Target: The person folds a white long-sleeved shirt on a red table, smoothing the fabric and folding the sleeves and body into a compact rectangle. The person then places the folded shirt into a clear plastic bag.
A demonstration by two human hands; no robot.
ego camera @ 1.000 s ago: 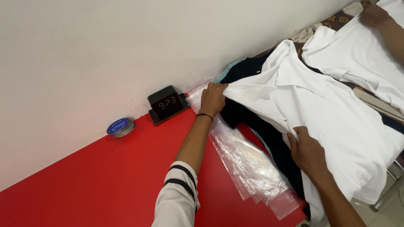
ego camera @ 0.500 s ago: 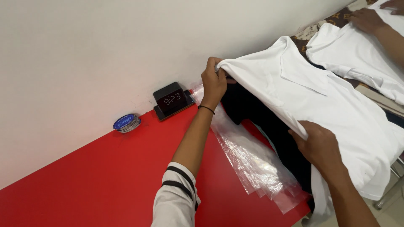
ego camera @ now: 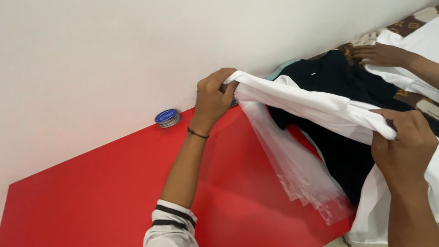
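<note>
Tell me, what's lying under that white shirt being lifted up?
Under the white shirt, held by the left hand and right hand, lie a black garment and clear plastic bags on the red table. Anything beneath those is covered.

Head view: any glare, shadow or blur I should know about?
Head view: light even and soft; faint sheen on the red table; clear bags translucent, edges hard to separate; left hand and right hand gripping the white shirt look sharp; frame tilted.
</note>
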